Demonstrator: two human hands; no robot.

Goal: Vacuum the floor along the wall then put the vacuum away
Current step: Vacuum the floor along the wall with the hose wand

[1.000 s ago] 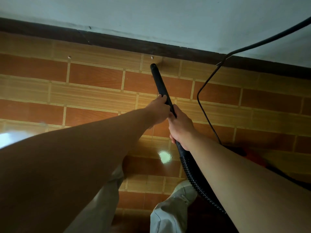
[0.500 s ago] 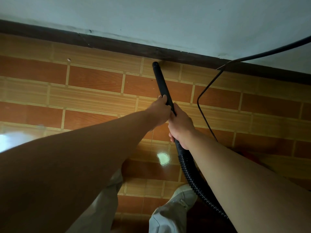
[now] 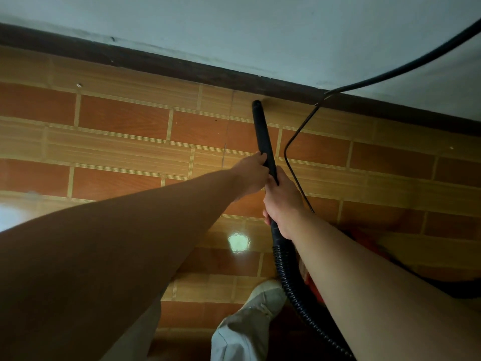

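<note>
Left hand (image 3: 251,175) curls round the black wand (image 3: 263,134) just ahead of the right hand (image 3: 283,204), which grips it above the ribbed hose (image 3: 282,264), the wand's tip on the tiled floor (image 3: 125,118) just beside the dark skirting (image 3: 182,66), a cord (image 3: 285,153) lying alongside

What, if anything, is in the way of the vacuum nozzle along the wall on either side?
To the right, the black cord runs just beside the nozzle, from the baseboard back toward the right hand. To the left, nothing visible blocks the strip by the wall.
</note>
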